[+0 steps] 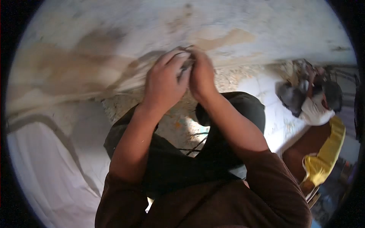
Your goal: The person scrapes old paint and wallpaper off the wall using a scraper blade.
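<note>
My left hand (166,80) and my right hand (202,74) are brought together at the edge of a pale, brown-stained surface (152,22). Both have curled fingers, closed around a small dark thing (185,67) that shows only in the gap between them. Its kind cannot be made out, since the fingers cover most of it and the view is slightly blurred. The palms face each other, with the thumbs on the inner side.
My bent knees (243,108) are spread below the hands. Crumbly debris (232,76) lies along the surface's foot. White cloth (45,167) hangs at the left. On the right, another person (317,108) sits close, near a yellow cloth (327,159).
</note>
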The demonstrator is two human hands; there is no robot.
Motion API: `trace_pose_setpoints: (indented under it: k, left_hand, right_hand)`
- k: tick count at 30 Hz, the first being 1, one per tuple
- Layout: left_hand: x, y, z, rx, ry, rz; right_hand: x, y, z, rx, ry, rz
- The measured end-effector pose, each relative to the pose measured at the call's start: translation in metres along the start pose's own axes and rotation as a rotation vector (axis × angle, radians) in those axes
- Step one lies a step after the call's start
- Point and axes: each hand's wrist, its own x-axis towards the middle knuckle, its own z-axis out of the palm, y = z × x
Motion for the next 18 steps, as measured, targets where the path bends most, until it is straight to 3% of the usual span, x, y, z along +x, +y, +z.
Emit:
trace_pose_setpoints:
  k: [1,4,6,8,12,14,16,18]
  left_hand:
    - [-0.001,0.001,-0.005,0.029,0.014,-0.026]
    - [-0.003,0.005,-0.006,-0.042,0.054,0.01]
    - [-0.005,0.002,0.006,0.111,0.074,0.077]
    - [-0.008,0.005,0.013,0.117,0.047,0.06]
    - [-0.01,0.015,0.022,0.17,0.137,0.072]
    - [-0.011,0.017,0.022,0.131,0.135,0.059]
    - [-0.009,0.019,0.023,-0.218,0.256,0.033]
    - [-0.001,0.014,0.017,-0.3,0.322,-0.007]
  right_hand:
    - [-0.013,-0.009,0.01,-0.27,0.013,-0.262]
    - [-0.022,-0.023,0.018,-0.238,-0.053,-0.228]
    - [-0.019,-0.017,0.017,-0.148,-0.083,-0.231]
    - [-0.02,-0.019,0.012,-0.364,-0.061,-0.3]
    - [-0.013,-0.032,0.018,-0.37,-0.074,-0.474]
    - [-0.01,-0.043,0.011,-0.376,-0.039,-0.415]
    - [0.0,-0.044,0.007,-0.262,0.004,-0.382]
    - [-0.001,-0.034,0.004,0.067,0.05,-0.044]
